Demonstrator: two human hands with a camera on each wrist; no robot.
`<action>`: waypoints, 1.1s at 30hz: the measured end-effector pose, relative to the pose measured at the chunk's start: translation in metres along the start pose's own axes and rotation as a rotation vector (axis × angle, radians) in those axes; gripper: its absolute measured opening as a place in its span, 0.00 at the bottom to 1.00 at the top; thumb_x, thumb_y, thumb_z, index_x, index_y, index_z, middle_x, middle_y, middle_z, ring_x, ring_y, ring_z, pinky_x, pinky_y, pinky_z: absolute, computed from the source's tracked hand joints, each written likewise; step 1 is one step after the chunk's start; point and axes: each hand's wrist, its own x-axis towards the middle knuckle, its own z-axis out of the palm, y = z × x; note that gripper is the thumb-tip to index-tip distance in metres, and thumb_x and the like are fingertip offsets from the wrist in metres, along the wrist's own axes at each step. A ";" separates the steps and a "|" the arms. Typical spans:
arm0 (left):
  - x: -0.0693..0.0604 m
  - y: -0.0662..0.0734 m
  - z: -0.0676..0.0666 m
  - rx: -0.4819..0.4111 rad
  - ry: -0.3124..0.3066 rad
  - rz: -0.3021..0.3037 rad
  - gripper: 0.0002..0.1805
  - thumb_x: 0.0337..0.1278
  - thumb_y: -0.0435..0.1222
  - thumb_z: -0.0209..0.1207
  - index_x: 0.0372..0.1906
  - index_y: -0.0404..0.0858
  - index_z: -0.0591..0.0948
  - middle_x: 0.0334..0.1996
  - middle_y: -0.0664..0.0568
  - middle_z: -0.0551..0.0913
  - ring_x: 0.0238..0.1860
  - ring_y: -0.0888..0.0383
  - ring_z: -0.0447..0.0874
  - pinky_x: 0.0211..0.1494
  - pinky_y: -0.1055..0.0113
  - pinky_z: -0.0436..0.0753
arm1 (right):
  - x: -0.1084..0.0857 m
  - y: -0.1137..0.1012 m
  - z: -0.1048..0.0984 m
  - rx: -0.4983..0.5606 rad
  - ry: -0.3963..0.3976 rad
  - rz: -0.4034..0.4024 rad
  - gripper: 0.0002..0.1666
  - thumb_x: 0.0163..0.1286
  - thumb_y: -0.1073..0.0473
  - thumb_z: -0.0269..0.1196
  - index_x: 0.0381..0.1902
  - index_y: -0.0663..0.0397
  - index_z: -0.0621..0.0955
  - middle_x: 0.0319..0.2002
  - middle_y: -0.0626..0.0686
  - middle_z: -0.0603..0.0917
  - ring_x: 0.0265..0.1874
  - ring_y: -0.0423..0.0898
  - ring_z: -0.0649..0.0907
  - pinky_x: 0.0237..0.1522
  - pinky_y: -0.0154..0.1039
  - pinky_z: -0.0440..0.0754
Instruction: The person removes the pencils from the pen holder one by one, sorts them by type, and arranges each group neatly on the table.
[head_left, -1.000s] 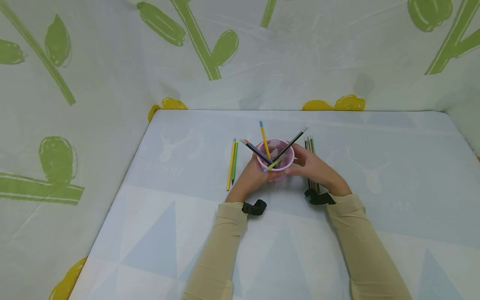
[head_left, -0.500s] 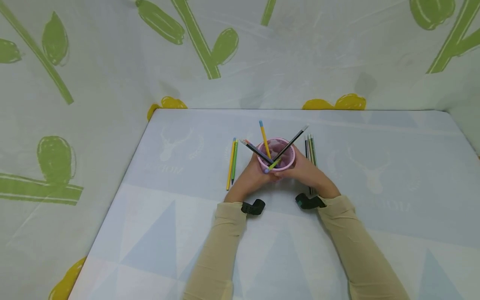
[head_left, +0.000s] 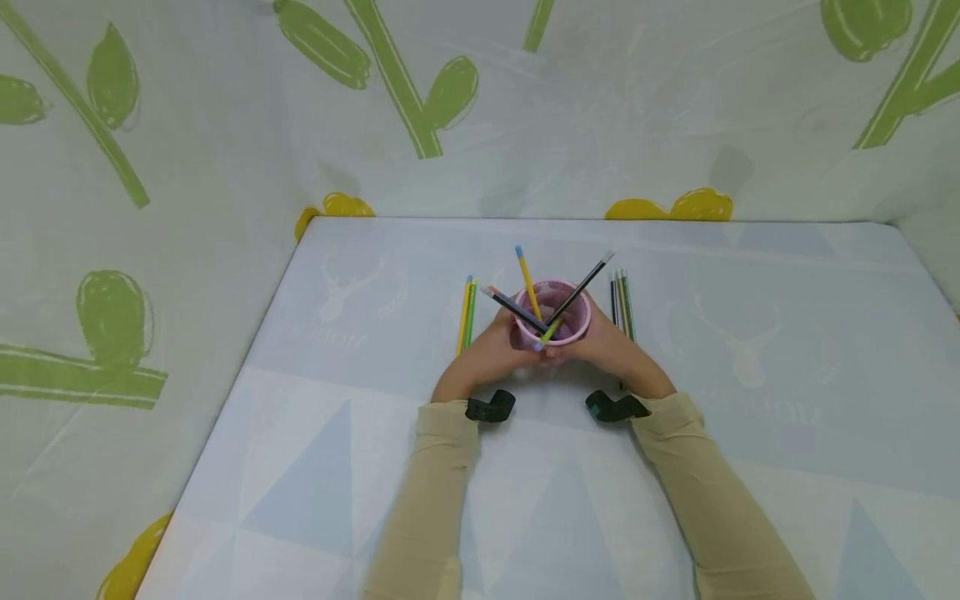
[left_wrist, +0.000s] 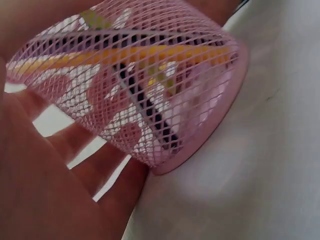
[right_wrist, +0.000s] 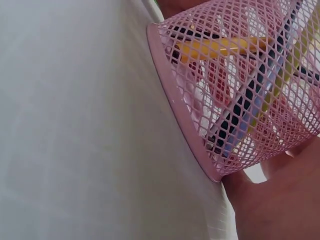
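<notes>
Both hands grip a pink mesh cup (head_left: 577, 329) from its two sides, the left hand (head_left: 487, 353) on its left and the right hand (head_left: 617, 346) on its right. Several pencils lean inside it, among them a yellow pencil (head_left: 527, 279) and a black one (head_left: 588, 279). In the left wrist view, the left fingers (left_wrist: 107, 165) spread around the mesh wall (left_wrist: 135, 100). The right wrist view has the right hand (right_wrist: 280, 200) against the mesh (right_wrist: 240, 95), with pencils showing through. Whether the base touches the table is unclear.
A yellow pencil (head_left: 462, 321) and a green pencil (head_left: 470, 317) lie left of the cup, partly behind the left hand. Several dark and green pencils (head_left: 624, 302) lie to its right. The patterned table (head_left: 360, 317) meets a leaf-printed curtain (head_left: 540, 125) at the back.
The right hand has moved left and closer around the cup. The left wrist has shifted slightly left and now covers the lower ends of the left pencils. The cup has tilted or shifted slightly.
</notes>
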 end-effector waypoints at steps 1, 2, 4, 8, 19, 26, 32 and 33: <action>0.001 -0.005 -0.001 -0.008 0.002 0.006 0.45 0.43 0.36 0.66 0.66 0.40 0.54 0.62 0.47 0.61 0.59 0.60 0.62 0.60 0.70 0.63 | 0.001 0.001 -0.001 0.038 -0.017 -0.019 0.51 0.43 0.73 0.69 0.63 0.55 0.56 0.58 0.59 0.67 0.59 0.54 0.64 0.58 0.43 0.64; 0.002 -0.009 -0.001 -0.013 0.005 0.007 0.44 0.43 0.36 0.66 0.66 0.42 0.55 0.62 0.49 0.61 0.59 0.60 0.63 0.59 0.70 0.64 | 0.001 0.003 -0.002 0.060 -0.029 -0.023 0.52 0.43 0.73 0.69 0.63 0.54 0.56 0.58 0.58 0.66 0.59 0.54 0.64 0.58 0.42 0.64; 0.004 -0.018 -0.001 -0.016 0.016 0.009 0.43 0.43 0.37 0.66 0.66 0.44 0.56 0.62 0.53 0.61 0.58 0.61 0.64 0.58 0.70 0.65 | 0.001 0.000 -0.002 0.099 -0.044 -0.018 0.52 0.42 0.75 0.69 0.63 0.53 0.56 0.59 0.58 0.65 0.59 0.53 0.64 0.58 0.42 0.64; 0.008 -0.031 0.000 -0.013 0.031 -0.001 0.43 0.41 0.37 0.66 0.65 0.48 0.58 0.61 0.57 0.60 0.58 0.62 0.64 0.57 0.71 0.66 | -0.002 -0.012 0.001 0.081 -0.045 0.035 0.53 0.43 0.77 0.67 0.64 0.54 0.54 0.59 0.57 0.64 0.60 0.52 0.63 0.59 0.44 0.62; -0.008 -0.005 -0.006 -0.063 -0.008 -0.025 0.43 0.43 0.29 0.62 0.66 0.39 0.53 0.63 0.46 0.50 0.61 0.55 0.61 0.59 0.67 0.65 | 0.001 -0.014 0.005 0.112 -0.137 0.003 0.50 0.42 0.79 0.65 0.63 0.57 0.56 0.57 0.65 0.65 0.58 0.59 0.64 0.60 0.52 0.58; 0.000 -0.021 -0.009 -0.008 -0.016 -0.032 0.43 0.43 0.37 0.65 0.65 0.46 0.55 0.62 0.53 0.53 0.58 0.59 0.64 0.56 0.69 0.68 | 0.001 -0.014 0.004 0.078 -0.112 0.003 0.50 0.42 0.78 0.66 0.63 0.59 0.56 0.57 0.66 0.65 0.58 0.59 0.64 0.60 0.52 0.58; -0.006 -0.017 -0.021 0.082 -0.010 -0.130 0.38 0.40 0.52 0.64 0.61 0.51 0.64 0.56 0.59 0.67 0.55 0.59 0.68 0.56 0.64 0.69 | 0.000 -0.015 0.006 0.076 -0.105 0.006 0.49 0.43 0.80 0.64 0.63 0.57 0.57 0.56 0.67 0.65 0.57 0.61 0.65 0.57 0.46 0.64; -0.009 -0.014 -0.024 0.101 -0.007 -0.148 0.37 0.39 0.55 0.64 0.59 0.51 0.66 0.54 0.60 0.70 0.55 0.59 0.69 0.56 0.64 0.69 | 0.000 -0.015 0.007 0.083 -0.104 0.002 0.49 0.43 0.81 0.63 0.62 0.57 0.57 0.56 0.67 0.65 0.56 0.61 0.65 0.56 0.45 0.65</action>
